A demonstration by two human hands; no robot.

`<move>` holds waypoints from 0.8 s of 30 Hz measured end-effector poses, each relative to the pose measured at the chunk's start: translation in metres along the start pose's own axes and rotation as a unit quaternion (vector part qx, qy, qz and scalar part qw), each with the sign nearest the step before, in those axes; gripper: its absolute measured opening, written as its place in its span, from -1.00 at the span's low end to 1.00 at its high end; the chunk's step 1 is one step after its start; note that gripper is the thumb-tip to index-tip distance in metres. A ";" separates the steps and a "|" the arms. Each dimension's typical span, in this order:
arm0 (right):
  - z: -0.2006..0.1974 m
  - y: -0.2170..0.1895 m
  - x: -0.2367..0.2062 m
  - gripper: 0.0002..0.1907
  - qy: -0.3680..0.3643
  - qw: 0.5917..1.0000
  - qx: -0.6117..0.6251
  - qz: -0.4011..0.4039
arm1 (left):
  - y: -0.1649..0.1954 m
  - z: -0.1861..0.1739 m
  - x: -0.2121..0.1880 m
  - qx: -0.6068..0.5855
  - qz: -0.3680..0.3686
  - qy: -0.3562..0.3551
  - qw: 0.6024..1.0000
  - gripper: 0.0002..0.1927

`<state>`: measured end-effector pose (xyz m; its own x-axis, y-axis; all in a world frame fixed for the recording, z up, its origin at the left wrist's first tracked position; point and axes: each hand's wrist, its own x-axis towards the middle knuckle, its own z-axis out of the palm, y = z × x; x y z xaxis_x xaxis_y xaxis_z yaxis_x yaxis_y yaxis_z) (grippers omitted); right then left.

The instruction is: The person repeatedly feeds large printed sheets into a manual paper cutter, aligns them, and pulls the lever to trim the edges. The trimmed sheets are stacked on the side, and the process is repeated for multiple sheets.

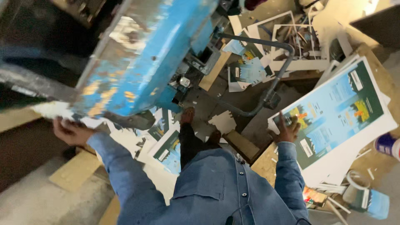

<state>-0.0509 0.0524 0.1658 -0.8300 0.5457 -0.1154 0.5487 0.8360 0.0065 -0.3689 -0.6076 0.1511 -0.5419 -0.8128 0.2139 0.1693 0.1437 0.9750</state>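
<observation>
Under right hand (286, 130) fingers: printed sheet stack (337, 114), touching.

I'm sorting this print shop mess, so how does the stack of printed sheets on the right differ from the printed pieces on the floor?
The stack of printed sheets is whole, flat and squared up on a board, under the right hand. The floor pieces are smaller, cut and scattered around the feet. Both show similar blue and dark green printing with white margins.

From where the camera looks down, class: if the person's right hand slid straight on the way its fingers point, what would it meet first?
The right hand already rests on the near edge of the printed sheet stack. Its fingers point across the top sheet, so it would probably just slide further over that blue-and-green print; nothing else seems to lie in its way.
</observation>
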 end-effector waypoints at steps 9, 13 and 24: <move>-0.011 0.003 0.007 0.03 -0.166 0.974 0.069 0.135 | 0.011 0.050 -0.339 -0.016 -0.598 -0.429 0.677 -0.67; -0.031 0.010 0.012 -0.05 -0.022 0.995 0.099 0.000 | 0.087 0.105 -0.469 -0.003 -0.580 -0.652 0.489 -0.48; -0.013 0.129 -0.075 -0.39 0.277 0.847 0.421 0.170 | 0.167 0.166 -0.592 -0.070 -0.127 -0.873 0.466 -0.47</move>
<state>0.0814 0.1199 0.1878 -0.4010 0.8853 0.2356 0.4491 0.4141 -0.7917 -0.1562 -0.0083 0.1971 -0.3822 0.9217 -0.0661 -0.0976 0.0308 0.9947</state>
